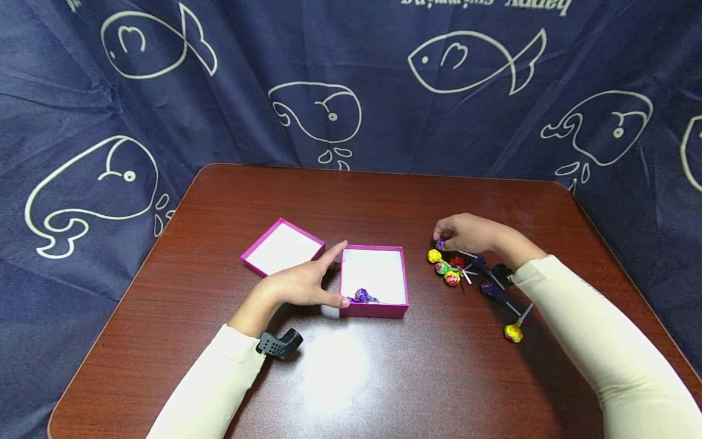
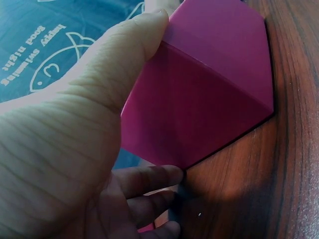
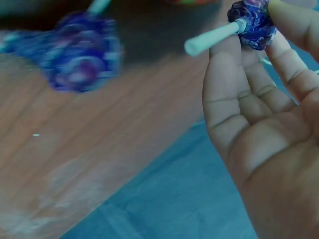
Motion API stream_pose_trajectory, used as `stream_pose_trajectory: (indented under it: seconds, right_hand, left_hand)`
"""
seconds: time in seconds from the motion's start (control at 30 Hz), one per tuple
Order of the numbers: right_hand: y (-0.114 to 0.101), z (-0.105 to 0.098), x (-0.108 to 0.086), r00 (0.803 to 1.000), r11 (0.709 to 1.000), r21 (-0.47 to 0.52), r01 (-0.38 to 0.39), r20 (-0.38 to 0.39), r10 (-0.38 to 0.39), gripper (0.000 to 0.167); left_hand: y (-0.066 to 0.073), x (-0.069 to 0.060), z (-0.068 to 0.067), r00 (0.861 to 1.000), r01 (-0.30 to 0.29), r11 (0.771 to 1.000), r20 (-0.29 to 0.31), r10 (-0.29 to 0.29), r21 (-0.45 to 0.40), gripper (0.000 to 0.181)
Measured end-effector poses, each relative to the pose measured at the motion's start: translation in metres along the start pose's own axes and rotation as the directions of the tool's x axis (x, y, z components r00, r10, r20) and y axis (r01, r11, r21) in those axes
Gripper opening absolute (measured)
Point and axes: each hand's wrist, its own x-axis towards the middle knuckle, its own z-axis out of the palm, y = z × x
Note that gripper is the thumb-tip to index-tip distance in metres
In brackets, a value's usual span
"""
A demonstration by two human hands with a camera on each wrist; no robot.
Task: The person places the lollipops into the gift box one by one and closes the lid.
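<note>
The right hand [image 1: 470,233] pinches a purple-wrapped lollipop [image 1: 441,244] above the back of a loose group of lollipops; in the right wrist view its white stick [image 3: 212,39] points away from the fingers. The left hand [image 1: 301,283] spans the left side of a pink box [image 1: 375,311] with a white inside, thumb at the front left corner and a finger at the back left one. In the left wrist view the thumb lies on the box edge [image 2: 199,99]. Purple-wrapped candy [image 1: 362,296] lies inside along the front wall.
A pink-edged lid [image 1: 282,249], white side up, lies left of the box. Yellow [image 1: 434,256], green [image 1: 441,267], red and purple [image 1: 487,288] lollipops lie near the right hand; another yellow one [image 1: 513,333] is nearer the front. A dark blue cloth hangs behind the table.
</note>
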Motion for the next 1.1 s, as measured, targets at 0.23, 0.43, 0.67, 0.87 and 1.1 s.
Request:
stream_pose_trajectory:
  seconds: [0.23,0.43,0.67,0.87,1.1]
  right_hand:
    - [-0.018,-0.007,0.002,0.999,0.999,-0.004,0.043,-0.006,-0.043,0.012]
    - [-0.03,-0.01,0.004,0.997,0.997,-0.011,0.079,-0.005,-0.079,0.013]
    - [-0.043,-0.01,0.007,0.989,0.989,-0.015,0.148,-0.017,-0.148,0.014]
    - [-0.052,-0.01,0.009,0.98,0.981,0.006,0.195,-0.047,-0.195,0.013]
    - [-0.059,-0.012,0.01,0.972,0.976,0.03,0.215,-0.103,-0.211,0.014]
  left_hand:
    - [0.001,0.0,0.0,1.0,0.004,1.0,0.002,-0.004,-0.002,0.114]
    - [0.002,-0.001,0.0,1.0,-0.003,1.0,-0.001,0.003,-0.006,0.113]
    - [0.002,-0.001,0.0,1.0,0.002,1.0,-0.001,-0.002,0.001,0.113]
    - [0.002,0.0,0.0,1.0,0.0,1.0,-0.001,0.0,0.012,0.113]
    - [0.002,0.0,-0.001,1.0,0.008,1.0,0.0,-0.008,0.02,0.113]
